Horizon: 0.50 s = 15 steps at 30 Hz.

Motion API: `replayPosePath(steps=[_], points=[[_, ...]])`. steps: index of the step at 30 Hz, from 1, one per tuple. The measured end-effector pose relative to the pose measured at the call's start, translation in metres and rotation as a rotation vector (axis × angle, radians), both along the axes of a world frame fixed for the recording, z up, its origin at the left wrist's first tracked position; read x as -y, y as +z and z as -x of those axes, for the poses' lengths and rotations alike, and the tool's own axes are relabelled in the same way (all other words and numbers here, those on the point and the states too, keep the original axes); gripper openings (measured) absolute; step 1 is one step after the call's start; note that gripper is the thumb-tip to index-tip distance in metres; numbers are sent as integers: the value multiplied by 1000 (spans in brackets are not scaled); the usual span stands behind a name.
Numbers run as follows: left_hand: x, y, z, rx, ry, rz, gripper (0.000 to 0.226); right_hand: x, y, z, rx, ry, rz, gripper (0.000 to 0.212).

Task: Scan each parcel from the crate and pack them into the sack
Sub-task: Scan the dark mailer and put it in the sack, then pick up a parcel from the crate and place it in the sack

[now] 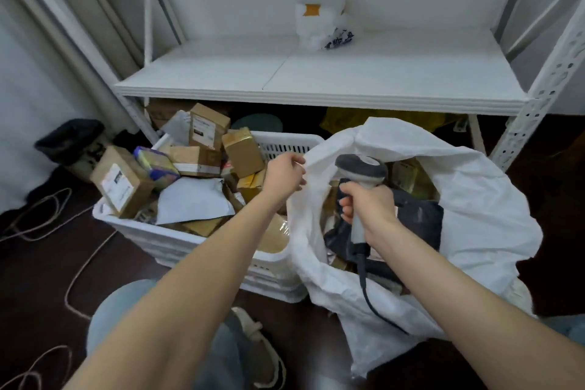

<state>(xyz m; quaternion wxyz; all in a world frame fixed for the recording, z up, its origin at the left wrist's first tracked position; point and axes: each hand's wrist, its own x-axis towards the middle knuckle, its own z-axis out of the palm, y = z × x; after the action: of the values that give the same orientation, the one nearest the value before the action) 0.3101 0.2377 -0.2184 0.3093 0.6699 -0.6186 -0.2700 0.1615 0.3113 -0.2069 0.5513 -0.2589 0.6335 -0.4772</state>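
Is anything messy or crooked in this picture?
Yes. The parcels are heaped higgledy-piggledy in the white crate, and a brown box with a white label leans tilted at its left rim. Loose cord lies in loops on the floor to the left.

dim, even light | soft blur | wide-angle edge bending

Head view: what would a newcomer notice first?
The right hand grips a barcode scanner at centre, over the mouth of the white sack, whose rim the left hand holds. Left of the sack, a white crate heaped with cardboard parcels stands before a white shelf.
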Motion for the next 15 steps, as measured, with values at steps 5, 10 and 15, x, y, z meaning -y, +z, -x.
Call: replayPosePath(steps=[5,10,15], points=[[-1,-9,-107,294,125,-144,24,19,11,-69,-91,224,18,8],[-5,-53,-182,534,118,-391,53,48,-7,-124,-146,378,-65,9],[18,-93,-216,651,103,-444,69,86,-14,-160,-18,353,-102,10]])
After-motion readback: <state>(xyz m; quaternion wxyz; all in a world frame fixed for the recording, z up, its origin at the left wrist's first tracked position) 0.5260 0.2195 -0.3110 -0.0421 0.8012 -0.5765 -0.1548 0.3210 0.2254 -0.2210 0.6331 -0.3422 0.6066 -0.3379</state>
